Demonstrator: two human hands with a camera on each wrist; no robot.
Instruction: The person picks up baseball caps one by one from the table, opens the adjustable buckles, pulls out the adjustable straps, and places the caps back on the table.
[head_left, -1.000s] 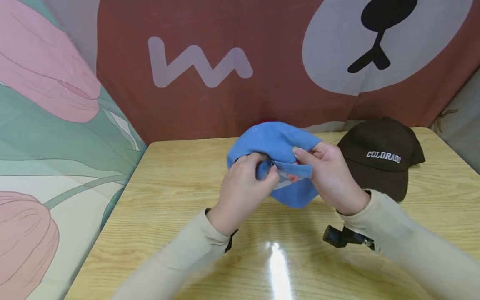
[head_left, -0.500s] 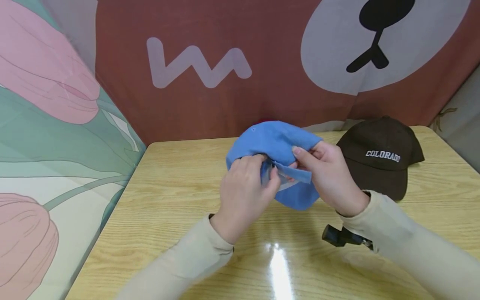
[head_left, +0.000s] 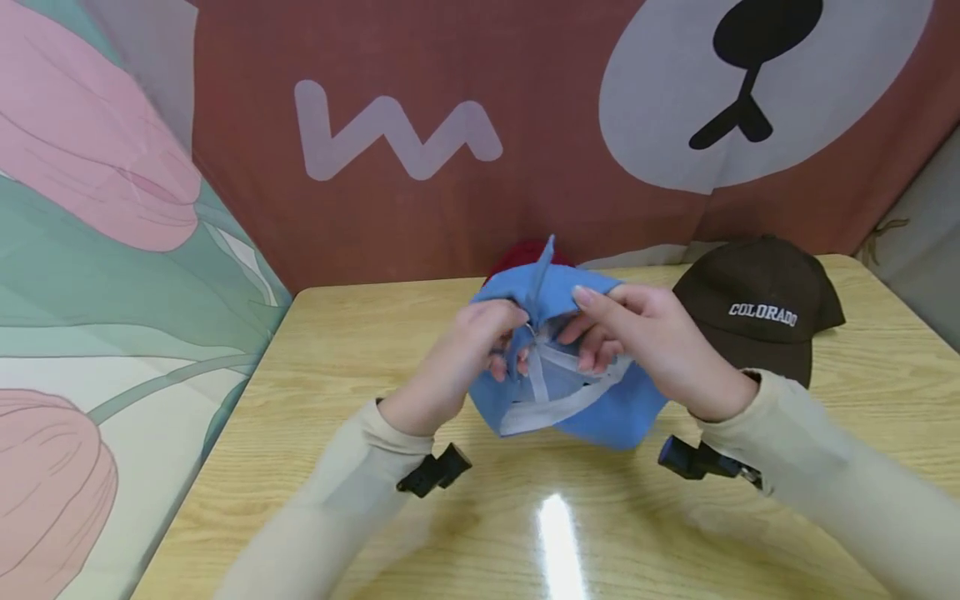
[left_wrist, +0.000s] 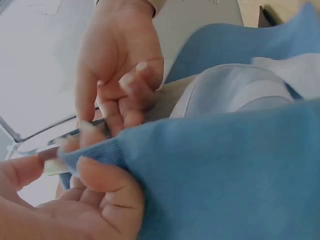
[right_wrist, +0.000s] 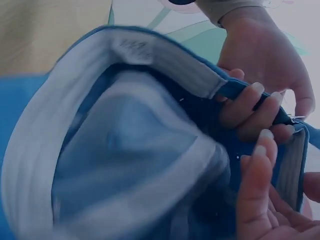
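Note:
A blue baseball cap (head_left: 615, 421) is held up over the table, its inside turned toward me and its white sweatband (right_wrist: 30, 150) showing. My left hand (head_left: 450, 358) pinches the rear edge near the strap's buckle; several of its fingers reach inside the cap in the right wrist view. The loose strap end (head_left: 542, 279) sticks upward between the hands. A small metal buckle (right_wrist: 296, 119) shows beside the left fingers. My right hand (head_left: 660, 346) grips the cap's rear edge, thumb outside and fingers inside.
A dark brown cap (head_left: 757, 308) lettered COLORADO sits on the wooden table (head_left: 360, 350) at the right. Behind the blue cap, part of a red object (head_left: 525, 254) shows. A printed cloth (head_left: 420, 217) hangs along the table's back edge.
The strap end, earlier pointing right, now stands upward. The cap has tipped so its inside faces me more. My left hand has shifted slightly and turned; my right hand keeps its grip.

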